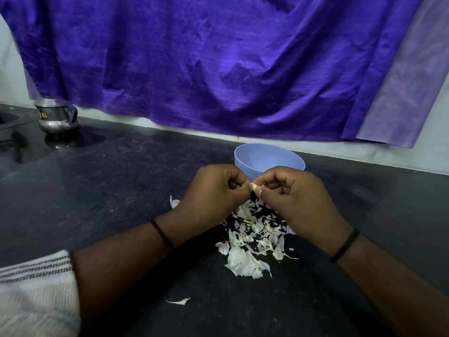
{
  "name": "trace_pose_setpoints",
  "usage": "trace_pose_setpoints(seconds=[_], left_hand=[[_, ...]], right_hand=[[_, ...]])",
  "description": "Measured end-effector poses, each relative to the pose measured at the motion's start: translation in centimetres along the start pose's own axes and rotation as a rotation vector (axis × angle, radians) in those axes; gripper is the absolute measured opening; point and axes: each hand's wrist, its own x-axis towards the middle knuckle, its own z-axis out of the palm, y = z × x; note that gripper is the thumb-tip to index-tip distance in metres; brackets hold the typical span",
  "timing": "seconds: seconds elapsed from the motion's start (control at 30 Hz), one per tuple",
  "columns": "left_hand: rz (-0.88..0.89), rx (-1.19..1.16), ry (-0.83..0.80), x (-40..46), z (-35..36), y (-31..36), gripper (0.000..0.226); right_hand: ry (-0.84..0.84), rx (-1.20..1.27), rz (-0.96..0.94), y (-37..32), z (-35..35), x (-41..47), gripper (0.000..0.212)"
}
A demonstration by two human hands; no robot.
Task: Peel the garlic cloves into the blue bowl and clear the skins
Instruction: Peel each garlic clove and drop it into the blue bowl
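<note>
My left hand point(213, 188) and my right hand point(296, 198) meet over the dark counter, and both pinch one small pale garlic clove point(254, 186) between their fingertips. Just behind the hands stands the blue bowl point(267, 155); the hands hide most of its inside. A heap of white garlic skins point(252, 242) lies on the counter below and between my wrists. One stray skin point(181, 301) lies nearer me, another point(173, 203) left of my left hand.
A steel jug point(57, 116) stands at the back left beside a sink edge point(7, 122). A purple cloth point(218, 64) hangs along the wall behind the black counter point(97, 190). A striped white sleeve point(36, 288) shows at lower left.
</note>
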Motion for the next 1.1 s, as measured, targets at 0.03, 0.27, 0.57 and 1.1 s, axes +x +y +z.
trace_pose_setpoints(seconds=[0.03, 0.27, 0.57, 1.1], left_hand=[[0.008, 0.017, 0.001, -0.03, 0.01, -0.02, 0.009], [0.093, 0.14, 0.036, 0.04, 0.08, -0.17, 0.008], [0.063, 0.156, 0.063, 0.46, -0.5, -0.54, 0.011], [0.13, 0.248, 0.044, 0.19, -0.39, -0.33, 0.004]], right_hand=[[-0.002, -0.018, 0.0, -0.08, 0.0, -0.01, 0.008], [-0.05, -0.061, 0.021, -0.37, 0.04, 0.18, 0.009], [-0.14, -0.072, 0.116, -0.62, 0.16, 0.19, 0.024], [-0.016, 0.127, 0.101, 0.27, -0.08, 0.21, 0.005]])
